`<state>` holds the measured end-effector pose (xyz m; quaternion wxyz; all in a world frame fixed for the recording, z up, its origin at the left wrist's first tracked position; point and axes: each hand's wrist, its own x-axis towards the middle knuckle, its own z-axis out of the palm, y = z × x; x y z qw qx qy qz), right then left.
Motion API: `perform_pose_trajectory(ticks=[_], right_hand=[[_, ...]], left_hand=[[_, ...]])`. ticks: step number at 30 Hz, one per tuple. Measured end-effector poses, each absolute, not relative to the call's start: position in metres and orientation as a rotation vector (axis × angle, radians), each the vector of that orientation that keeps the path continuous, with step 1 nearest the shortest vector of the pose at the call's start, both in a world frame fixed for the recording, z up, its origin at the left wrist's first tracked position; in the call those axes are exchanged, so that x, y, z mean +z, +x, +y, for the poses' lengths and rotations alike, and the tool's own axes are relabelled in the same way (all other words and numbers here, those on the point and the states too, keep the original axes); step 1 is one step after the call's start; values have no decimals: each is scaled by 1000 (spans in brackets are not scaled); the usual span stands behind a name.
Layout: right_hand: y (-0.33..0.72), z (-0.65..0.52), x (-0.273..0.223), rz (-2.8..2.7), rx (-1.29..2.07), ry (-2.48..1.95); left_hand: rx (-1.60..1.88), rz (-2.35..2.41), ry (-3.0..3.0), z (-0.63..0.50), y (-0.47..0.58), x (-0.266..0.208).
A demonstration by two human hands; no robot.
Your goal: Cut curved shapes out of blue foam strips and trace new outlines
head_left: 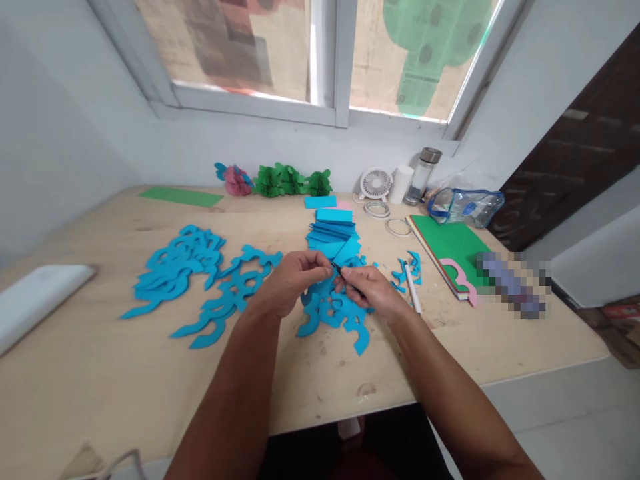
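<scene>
Above a heap of cut blue paper pieces, my two hands meet near the middle of the table. My right hand is closed around small dark scissors, whose tips point toward my other hand. Thumb and fingers of my left hand are pinched together at those tips. A blue paper piece shows just under the left fingers, though the grip itself is partly hidden. Right behind the hands lies a stack of folded blue paper strips.
Wavy blue cutouts lie in two piles on the left. A white pen rests among scraps on the right, beside green paper sheets. Along the wall stand green paper figures, a small fan and a bottle.
</scene>
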<state>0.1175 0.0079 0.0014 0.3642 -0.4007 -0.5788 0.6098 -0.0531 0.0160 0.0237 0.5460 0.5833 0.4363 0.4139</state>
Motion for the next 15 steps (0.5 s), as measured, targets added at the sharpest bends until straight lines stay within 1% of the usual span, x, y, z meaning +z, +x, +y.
perform_pose_trajectory(ticks=[15], right_hand=[[118,10,-1,-1490,1573,-1024]], left_hand=[[990,1021,1384,17,-53,22]])
